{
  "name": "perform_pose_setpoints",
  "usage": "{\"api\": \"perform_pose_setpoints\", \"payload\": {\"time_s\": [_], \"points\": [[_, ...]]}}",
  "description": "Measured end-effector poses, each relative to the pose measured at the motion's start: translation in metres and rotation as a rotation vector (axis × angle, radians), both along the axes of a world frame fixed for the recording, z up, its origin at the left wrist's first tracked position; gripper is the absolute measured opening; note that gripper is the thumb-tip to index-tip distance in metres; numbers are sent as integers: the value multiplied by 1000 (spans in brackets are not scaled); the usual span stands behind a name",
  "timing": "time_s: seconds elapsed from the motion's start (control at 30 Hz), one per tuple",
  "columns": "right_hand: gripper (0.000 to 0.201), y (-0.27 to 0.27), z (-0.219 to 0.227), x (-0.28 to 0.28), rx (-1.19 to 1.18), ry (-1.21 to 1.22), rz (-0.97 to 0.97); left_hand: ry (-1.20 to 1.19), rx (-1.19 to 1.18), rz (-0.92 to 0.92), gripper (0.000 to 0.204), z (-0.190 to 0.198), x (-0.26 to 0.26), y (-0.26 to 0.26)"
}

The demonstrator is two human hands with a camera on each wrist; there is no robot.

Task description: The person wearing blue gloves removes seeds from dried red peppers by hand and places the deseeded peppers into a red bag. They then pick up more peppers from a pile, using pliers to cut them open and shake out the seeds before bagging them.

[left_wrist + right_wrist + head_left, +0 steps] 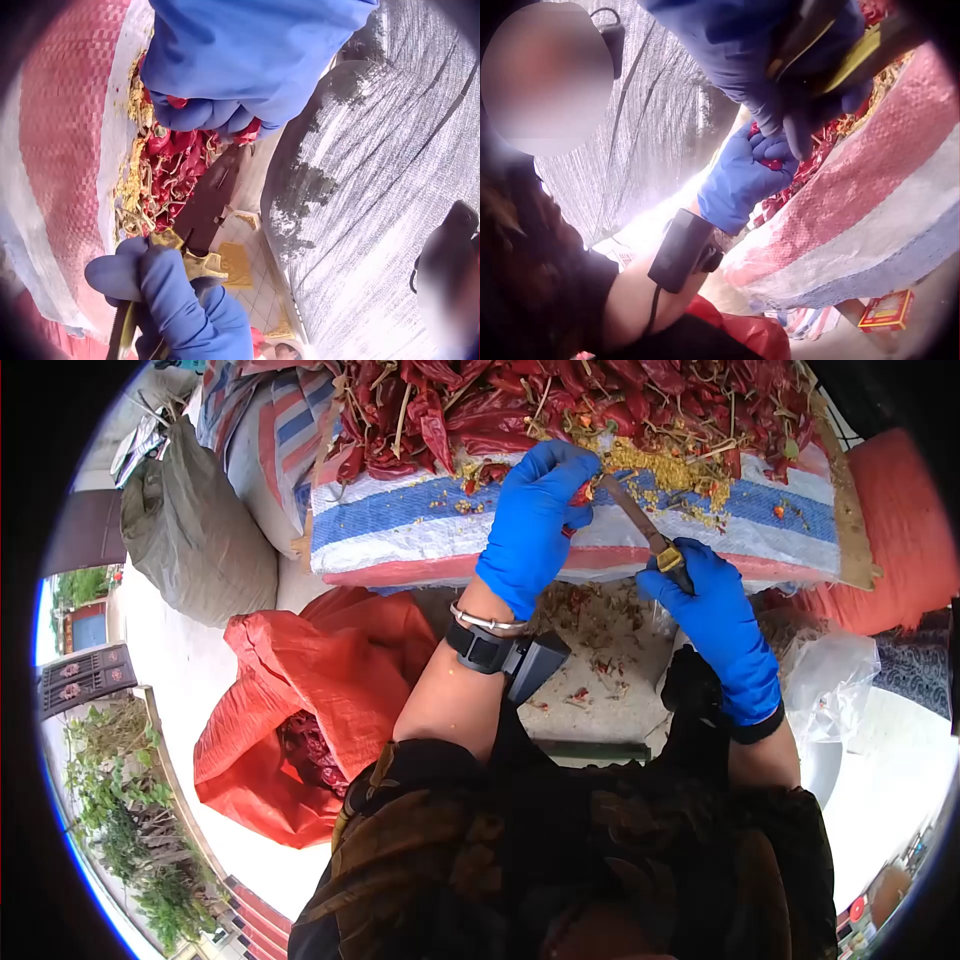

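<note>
A person in blue gloves works at a striped sheet [400, 528] heaped with red peppers [500, 405]. The left hand [535, 515], fingers curled, clamps a red pepper [583, 492] above the sheet's near edge, just in front of the pile. The right hand [718, 622] closes around the handle of a knife [635, 512], its blade pointing toward the left fingertips. Yellow seeds [690, 472] lie scattered beside them; an open red sack [310, 645] stands at left.
</note>
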State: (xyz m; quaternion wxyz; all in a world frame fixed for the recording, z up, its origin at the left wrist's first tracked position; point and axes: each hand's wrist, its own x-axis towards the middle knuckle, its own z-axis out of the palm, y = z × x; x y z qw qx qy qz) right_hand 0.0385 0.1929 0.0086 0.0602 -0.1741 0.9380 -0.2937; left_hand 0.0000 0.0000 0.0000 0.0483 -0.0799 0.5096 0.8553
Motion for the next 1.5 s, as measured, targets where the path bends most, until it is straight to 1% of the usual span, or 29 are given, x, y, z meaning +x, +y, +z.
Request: {"api": "perform_pose_setpoints", "payload": {"time_s": [0.07,0.1,0.17,0.2,0.27,0.37,0.5,0.57,0.6,0.63,0.67,0.7,0.77,0.8,0.83,0.87,0.9,0.93,0.97,1.0,1.03,1.1,1.17,1.23,1.3,1.33,1.4,1.47,1.5], "points": [[28,5,8,-4,-267,-215,-158,-91,196,55,18,1,0,2],[28,6,11,-4,-256,-217,-157,-94,207,57,18,1,1,0],[23,11,7,-13,-629,-235,-255,-93,369,-3,28,-7,-2,-5],[20,13,2,-16,-723,-196,-303,-87,366,-5,28,-8,-3,-8],[22,28,-9,-25,-706,-162,-310,-20,551,-198,34,-10,-4,-11],[25,35,-3,-29,-678,-132,-340,-31,606,-246,32,3,-2,-7],[26,42,-1,-32,-717,-151,-390,68,523,-210,27,-1,1,-2],[26,46,-1,-35,-753,-145,-421,142,353,-148,22,-5,-1,0],[25,50,0,-37,-744,-134,-469,147,364,-165,22,-5,-2,2],[25,57,3,-38,-728,-120,-522,129,222,-99,21,-5,0,2],[24,65,1,-40,-758,-24,-455,111,83,-34,19,-6,1,3],[24,77,-5,-46,-742,-3,-474,127,106,-36,20,-10,-1,3],[25,105,-16,-58,-507,219,-586,57,94,-1,19,-14,-3,1],[28,116,-11,-61,-384,261,-576,64,108,-14,19,-15,-5,-1],[28,128,-11,-65,-373,272,-585,78,204,-42,20,-17,-7,-4],[30,141,-16,-68,-160,312,-664,91,298,-68,20,-18,-8,-5],[32,151,-19,-72,54,352,-738,98,308,-78,20,-16,-10,-4],[32,159,-22,-74,62,360,-745,110,343,-80,25,-13,-12,-2],[34,166,-26,-77,171,399,-773,123,377,-81,29,-11,-13,0],[35,170,-27,-79,283,434,-799,132,358,-69,28,-10,-13,2],[35,174,-28,-80,293,434,-803,128,367,-74,28,-9,-15,5],[37,179,-31,-86,368,409,-839,114,287,-42,27,-7,-18,10],[36,182,-34,-92,416,444,-840,95,303,-35,27,-6,-21,13],[35,176,-30,-90,461,472,-838,72,314,-25,27,-5,-20,14],[34,166,-21,-91,570,556,-857,63,325,-16,24,-3,-20,13],[34,157,-20,-94,573,556,-855,62,328,-14,24,-3,-20,11],[26,132,-18,-102,97,716,-676,107,288,-73,27,-5,-20,9],[22,87,-11,-101,206,805,-469,111,292,-61,26,-6,-23,8],[22,74,-19,-103,207,807,-468,111,291,-51,25,-6,-23,8]]}}
